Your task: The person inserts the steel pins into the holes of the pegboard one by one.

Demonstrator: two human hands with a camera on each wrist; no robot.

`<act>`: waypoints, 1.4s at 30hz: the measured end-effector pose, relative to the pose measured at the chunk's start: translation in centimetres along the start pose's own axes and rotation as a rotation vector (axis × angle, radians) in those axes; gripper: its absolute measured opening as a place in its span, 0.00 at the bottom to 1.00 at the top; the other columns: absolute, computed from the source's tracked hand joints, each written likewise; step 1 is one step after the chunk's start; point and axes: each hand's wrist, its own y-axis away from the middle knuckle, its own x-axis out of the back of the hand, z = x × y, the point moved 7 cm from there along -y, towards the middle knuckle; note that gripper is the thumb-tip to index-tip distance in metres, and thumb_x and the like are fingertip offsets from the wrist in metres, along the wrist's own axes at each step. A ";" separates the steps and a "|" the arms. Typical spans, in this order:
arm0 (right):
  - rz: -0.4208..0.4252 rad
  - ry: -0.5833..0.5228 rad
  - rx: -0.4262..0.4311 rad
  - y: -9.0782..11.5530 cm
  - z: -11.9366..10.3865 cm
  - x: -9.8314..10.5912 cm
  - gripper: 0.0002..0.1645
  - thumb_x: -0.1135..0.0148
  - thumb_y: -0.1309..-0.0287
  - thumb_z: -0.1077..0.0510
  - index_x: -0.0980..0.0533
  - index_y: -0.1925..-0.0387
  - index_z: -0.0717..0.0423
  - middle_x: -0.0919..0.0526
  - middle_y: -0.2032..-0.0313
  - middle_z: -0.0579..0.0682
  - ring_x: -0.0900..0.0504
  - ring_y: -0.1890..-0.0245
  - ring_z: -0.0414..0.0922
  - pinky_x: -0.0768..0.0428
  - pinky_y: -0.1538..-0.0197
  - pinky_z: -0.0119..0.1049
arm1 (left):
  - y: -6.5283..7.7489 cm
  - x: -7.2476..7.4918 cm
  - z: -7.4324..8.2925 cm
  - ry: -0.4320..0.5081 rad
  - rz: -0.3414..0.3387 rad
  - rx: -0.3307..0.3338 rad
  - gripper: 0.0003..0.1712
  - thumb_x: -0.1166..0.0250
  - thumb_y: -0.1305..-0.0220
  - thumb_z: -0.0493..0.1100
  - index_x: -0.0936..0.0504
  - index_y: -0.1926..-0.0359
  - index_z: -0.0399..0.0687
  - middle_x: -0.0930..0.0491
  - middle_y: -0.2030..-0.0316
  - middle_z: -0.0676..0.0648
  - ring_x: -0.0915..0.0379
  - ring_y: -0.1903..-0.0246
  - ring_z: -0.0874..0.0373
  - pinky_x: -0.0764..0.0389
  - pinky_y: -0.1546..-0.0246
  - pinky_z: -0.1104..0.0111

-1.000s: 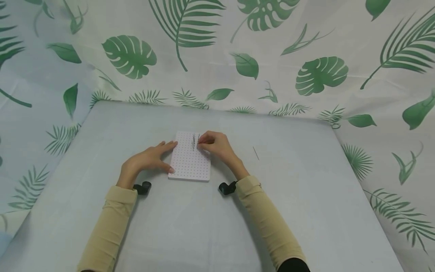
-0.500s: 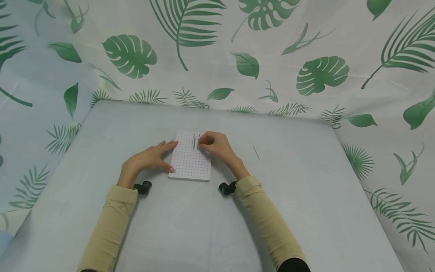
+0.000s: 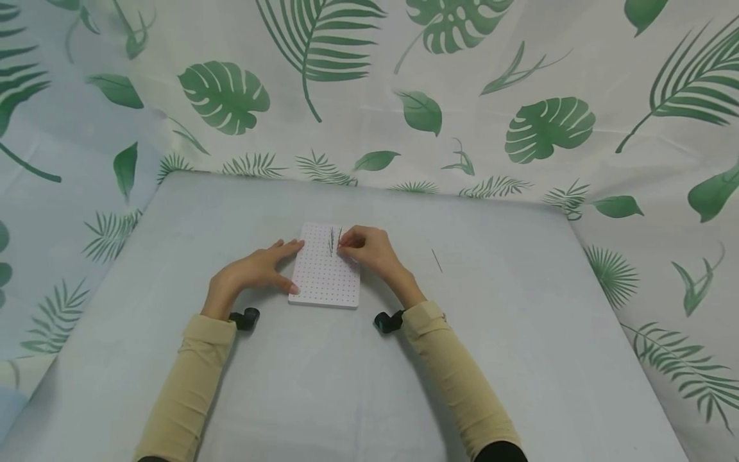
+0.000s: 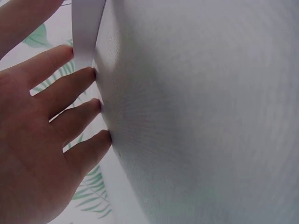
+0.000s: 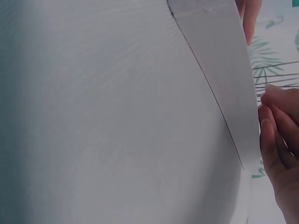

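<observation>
A white pegboard [image 3: 323,282] with rows of small holes lies on the table between the hands. My left hand [image 3: 256,269] steadies it from the left, thumb near the front corner and fingers spread along the side. In the left wrist view, fingertips [image 4: 96,72] rest at the board's edge and on the tabletop. Several thin dark sticks [image 3: 331,242] stand upright in the board's far part. My right hand [image 3: 369,250] pinches a thin stick between thumb and forefinger close over the board's right side. The right wrist view shows other sticks [image 5: 275,75] rising beside these fingertips.
One loose thin stick [image 3: 437,261] lies on the table to the right of the right hand. A white cloth covers the table [image 3: 491,333]. Behind it hangs a leaf-patterned curtain [image 3: 346,135]. Black wrist cameras [image 3: 388,322] sit under both forearms.
</observation>
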 end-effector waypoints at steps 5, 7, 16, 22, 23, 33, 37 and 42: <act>-0.007 -0.021 0.007 0.4 0.2 0.5 0.08 0.27 0.41 0.63 0.15 0.60 0.57 0.10 0.62 0.51 0.12 0.59 0.46 0.15 0.48 0.40 | 0.0 0.1 -0.1 0.006 0.002 0.010 0.58 0.24 0.42 0.52 0.47 0.18 0.54 0.57 0.19 0.34 0.63 0.20 0.32 0.54 0.26 0.32; -0.005 -0.025 0.011 0.7 0.2 0.7 0.08 0.27 0.41 0.62 0.15 0.59 0.56 0.10 0.61 0.51 0.12 0.58 0.45 0.15 0.47 0.40 | 0.1 0.2 0.0 0.003 0.005 0.011 0.58 0.23 0.42 0.52 0.47 0.18 0.53 0.56 0.19 0.34 0.63 0.20 0.32 0.54 0.26 0.32; 0.021 -0.077 0.047 1.6 0.6 1.6 0.08 0.28 0.40 0.62 0.15 0.58 0.56 0.10 0.59 0.51 0.11 0.57 0.46 0.15 0.47 0.41 | 0.1 0.4 -0.2 0.010 0.012 -0.014 0.58 0.23 0.42 0.49 0.47 0.18 0.51 0.57 0.19 0.34 0.64 0.20 0.33 0.53 0.25 0.33; 0.030 -0.058 0.043 2.6 0.8 2.6 0.09 0.29 0.39 0.64 0.14 0.56 0.56 0.10 0.57 0.52 0.11 0.56 0.48 0.14 0.47 0.43 | 0.1 0.5 -0.2 0.002 0.016 -0.011 0.58 0.23 0.42 0.49 0.47 0.18 0.52 0.56 0.19 0.34 0.63 0.20 0.33 0.53 0.26 0.32; 0.031 -0.056 0.043 2.7 0.9 2.8 0.09 0.30 0.39 0.64 0.14 0.56 0.56 0.10 0.57 0.52 0.11 0.56 0.48 0.14 0.47 0.43 | 0.1 0.5 -0.2 0.002 0.017 -0.010 0.58 0.23 0.42 0.49 0.47 0.18 0.52 0.56 0.19 0.34 0.63 0.20 0.33 0.53 0.25 0.32; 0.044 -0.082 0.009 3.5 2.0 4.9 0.09 0.31 0.37 0.63 0.14 0.54 0.56 0.10 0.56 0.52 0.11 0.54 0.47 0.14 0.46 0.43 | 0.1 0.7 -0.2 -0.002 0.018 -0.010 0.59 0.22 0.43 0.50 0.47 0.18 0.52 0.56 0.19 0.35 0.64 0.19 0.34 0.53 0.25 0.33; 0.050 -0.095 -0.011 4.2 2.9 5.8 0.09 0.31 0.35 0.61 0.14 0.54 0.56 0.10 0.55 0.52 0.11 0.56 0.47 0.14 0.50 0.42 | 0.0 0.5 0.0 0.014 0.015 -0.019 0.59 0.22 0.43 0.49 0.47 0.18 0.52 0.56 0.18 0.35 0.65 0.19 0.34 0.54 0.25 0.33; 0.036 -0.096 -0.035 4.6 3.9 7.0 0.10 0.34 0.33 0.63 0.15 0.53 0.58 0.10 0.56 0.53 0.11 0.58 0.48 0.14 0.54 0.40 | 0.1 0.2 0.0 0.028 0.002 -0.023 0.60 0.22 0.44 0.50 0.47 0.18 0.52 0.57 0.19 0.34 0.65 0.19 0.34 0.54 0.25 0.32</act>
